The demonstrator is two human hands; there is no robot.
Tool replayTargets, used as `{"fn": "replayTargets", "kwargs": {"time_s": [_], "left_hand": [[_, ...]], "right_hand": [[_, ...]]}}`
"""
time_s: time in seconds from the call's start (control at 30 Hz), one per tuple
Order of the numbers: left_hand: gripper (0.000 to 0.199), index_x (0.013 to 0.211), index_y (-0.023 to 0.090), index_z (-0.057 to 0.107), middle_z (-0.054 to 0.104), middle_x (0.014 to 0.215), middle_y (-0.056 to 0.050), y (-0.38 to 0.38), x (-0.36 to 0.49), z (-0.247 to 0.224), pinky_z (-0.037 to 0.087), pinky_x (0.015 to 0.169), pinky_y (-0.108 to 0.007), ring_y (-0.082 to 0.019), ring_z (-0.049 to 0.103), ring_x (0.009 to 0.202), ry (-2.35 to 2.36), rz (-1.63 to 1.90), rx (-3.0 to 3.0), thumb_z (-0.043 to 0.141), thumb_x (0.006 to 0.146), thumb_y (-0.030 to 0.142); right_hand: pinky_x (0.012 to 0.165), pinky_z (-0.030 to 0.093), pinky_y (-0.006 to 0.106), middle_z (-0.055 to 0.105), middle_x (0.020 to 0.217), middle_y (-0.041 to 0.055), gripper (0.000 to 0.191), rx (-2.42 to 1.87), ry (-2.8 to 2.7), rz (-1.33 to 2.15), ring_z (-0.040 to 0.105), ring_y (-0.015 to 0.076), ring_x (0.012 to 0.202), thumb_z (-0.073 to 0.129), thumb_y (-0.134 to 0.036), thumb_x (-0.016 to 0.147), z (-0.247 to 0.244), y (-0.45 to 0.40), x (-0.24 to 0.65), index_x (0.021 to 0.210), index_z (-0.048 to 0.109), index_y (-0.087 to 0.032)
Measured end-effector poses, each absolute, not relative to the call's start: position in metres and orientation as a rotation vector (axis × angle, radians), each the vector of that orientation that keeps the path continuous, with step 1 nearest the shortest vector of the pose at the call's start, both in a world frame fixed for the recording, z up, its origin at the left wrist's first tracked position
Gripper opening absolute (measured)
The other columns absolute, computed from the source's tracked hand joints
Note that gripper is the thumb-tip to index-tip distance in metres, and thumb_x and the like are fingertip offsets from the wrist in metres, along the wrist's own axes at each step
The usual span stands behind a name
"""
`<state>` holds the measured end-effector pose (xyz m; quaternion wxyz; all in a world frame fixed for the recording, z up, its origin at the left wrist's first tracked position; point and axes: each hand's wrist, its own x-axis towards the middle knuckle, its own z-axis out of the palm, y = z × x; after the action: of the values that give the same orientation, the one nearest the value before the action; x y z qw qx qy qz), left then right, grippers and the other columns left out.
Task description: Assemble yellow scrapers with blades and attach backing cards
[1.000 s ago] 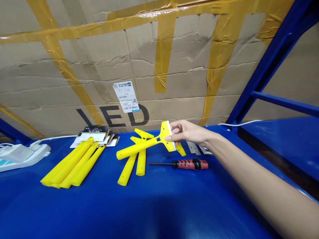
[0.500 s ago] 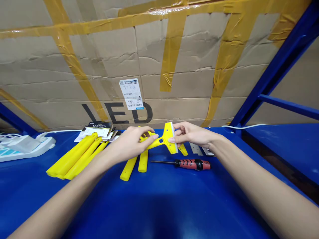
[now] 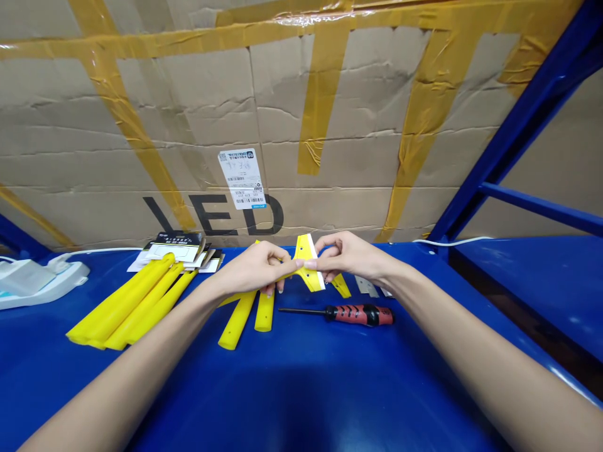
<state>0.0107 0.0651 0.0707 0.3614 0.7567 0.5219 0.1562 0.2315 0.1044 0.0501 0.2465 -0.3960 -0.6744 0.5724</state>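
Observation:
A yellow scraper (image 3: 306, 250) with a pale blade edge along its wide head is held up between both hands. My left hand (image 3: 258, 267) is closed on its neck and handle side, thumb on top. With thumb and fingers, my right hand (image 3: 343, 256) pinches the blade side of the head. Below the left hand, yellow handles (image 3: 237, 321) lie on the blue surface. A screwdriver (image 3: 360, 314) with a red and black grip lies just below the right hand, its shaft pointing left. Behind the right wrist are flat grey blades (image 3: 366, 286) and another yellow scraper part (image 3: 342, 285), partly hidden.
Several yellow scrapers with black and white cards (image 3: 176, 242) are piled at the left. A white power strip (image 3: 56, 282) stands at the far left. A large taped cardboard box (image 3: 198, 119) forms the back, and a blue metal frame (image 3: 499, 144) rises at right.
My left hand has moved its grip up toward the scraper's head, now covering the neck. The scraper has turned slightly, and the whole view has shifted a little.

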Motion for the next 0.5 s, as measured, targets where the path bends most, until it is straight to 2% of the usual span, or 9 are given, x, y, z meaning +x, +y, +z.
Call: {"fn": "replayTargets", "kwargs": {"time_s": [0.07,0.13,0.2,0.3,0.4,0.5], "left_hand": [[0.046,0.059,0.019,0.056,0.069,0.059,-0.001,0.067,0.009,0.071,0.044,0.048,-0.023,-0.013,0.057,0.046,1.381,0.389,1.949,0.061,0.089,0.053],[0.044,0.061,0.019,0.058,0.072,0.062,-0.002,0.069,0.006,0.072,0.045,0.048,-0.024,-0.014,0.058,0.046,1.431,0.368,1.967,0.061,0.089,0.054],[0.043,0.063,0.019,0.061,0.073,0.063,-0.002,0.071,0.002,0.073,0.045,0.048,-0.023,-0.014,0.06,0.046,1.469,0.335,1.993,0.06,0.089,0.053],[0.043,0.062,0.019,0.062,0.07,0.058,-0.001,0.073,-0.001,0.075,0.044,0.048,-0.022,-0.013,0.06,0.046,1.491,0.263,2.009,0.06,0.09,0.051],[0.043,0.062,0.018,0.063,0.069,0.055,0.0,0.073,-0.002,0.077,0.043,0.048,-0.022,-0.013,0.06,0.045,1.498,0.218,2.027,0.059,0.091,0.05],[0.044,0.061,0.018,0.062,0.072,0.059,-0.002,0.074,-0.002,0.077,0.044,0.049,-0.023,-0.013,0.061,0.047,1.499,0.193,2.045,0.059,0.09,0.051]], "right_hand": [[0.065,0.056,0.026,0.077,0.08,0.0068,0.03,-1.187,-1.938,1.414,0.071,0.015,0.068,0.078,-0.044,0.08,0.054,0.108,0.239,0.087,0.068,-0.016],[0.064,0.054,0.026,0.078,0.084,0.0079,0.018,-1.273,-2.177,1.058,0.072,0.0158,0.07,0.068,-0.034,0.088,0.056,0.112,0.246,0.09,0.068,-0.016],[0.065,0.051,0.026,0.077,0.083,0.006,0.006,-1.293,-2.387,0.726,0.071,0.0156,0.071,0.069,-0.019,0.082,0.055,0.115,0.251,0.087,0.068,-0.016],[0.063,0.046,0.025,0.075,0.076,0.0012,0.017,-1.269,-2.526,0.573,0.067,0.0142,0.069,0.067,-0.003,0.071,0.049,0.114,0.248,0.078,0.068,-0.018],[0.055,0.037,0.025,0.072,0.069,-0.0014,0.021,-1.28,-2.616,0.491,0.06,0.0128,0.061,0.063,0.001,0.068,0.042,0.109,0.24,0.074,0.065,-0.02],[0.053,0.033,0.026,0.071,0.069,-0.0005,0.02,-1.298,-2.674,0.421,0.057,0.0133,0.059,0.064,0.0,0.068,0.038,0.107,0.235,0.072,0.064,-0.02]]}}
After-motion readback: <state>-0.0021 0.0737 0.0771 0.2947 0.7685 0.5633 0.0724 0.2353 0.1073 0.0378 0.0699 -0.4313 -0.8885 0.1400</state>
